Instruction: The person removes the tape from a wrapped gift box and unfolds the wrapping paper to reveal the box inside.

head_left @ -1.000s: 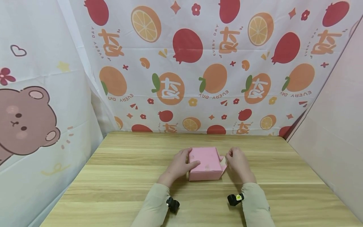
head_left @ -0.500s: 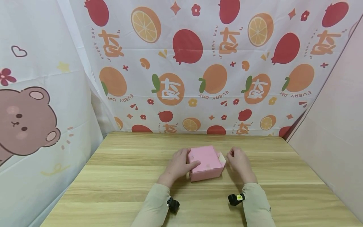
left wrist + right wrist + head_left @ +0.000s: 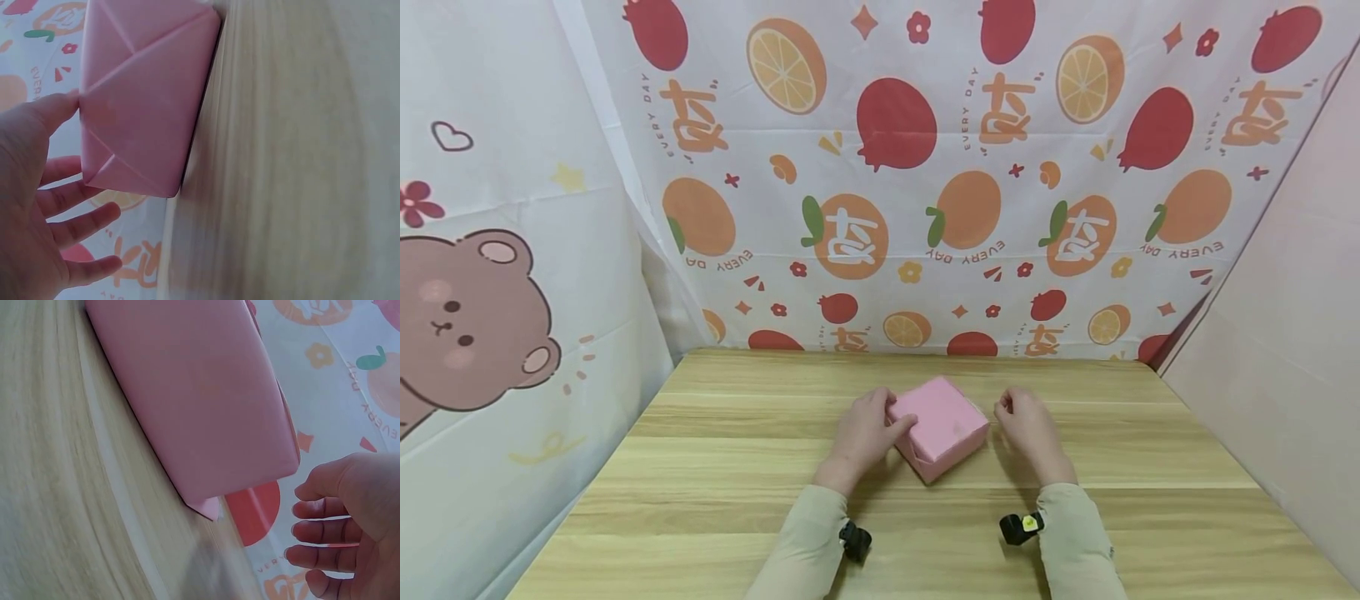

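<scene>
A pink, paper-covered box (image 3: pixel 942 417) sits on the wooden table, turned so one corner points toward the person. My left hand (image 3: pixel 859 435) holds its left corner, thumb on the top edge and index and middle fingertips reaching round the far side. Diagonal folds show on the box's end (image 3: pixel 147 106) in the left wrist view. A small flap (image 3: pixel 207 507) sticks out low on the box in the right wrist view. To the right of the box, apart from it, my right hand (image 3: pixel 1032 429) hovers with loosely curled fingers and nothing in them.
The wood-grain table (image 3: pixel 737 500) extends around both hands. A fruit-print curtain (image 3: pixel 970 125) hangs behind its far edge. On the left is a white cloth with a bear print (image 3: pixel 475 325); a plain pale cloth (image 3: pixel 1285 358) hangs at the right.
The box has rotated anticlockwise under my left hand, its right end and open flap swinging away from my right hand. The right hand has stayed nearly in place.
</scene>
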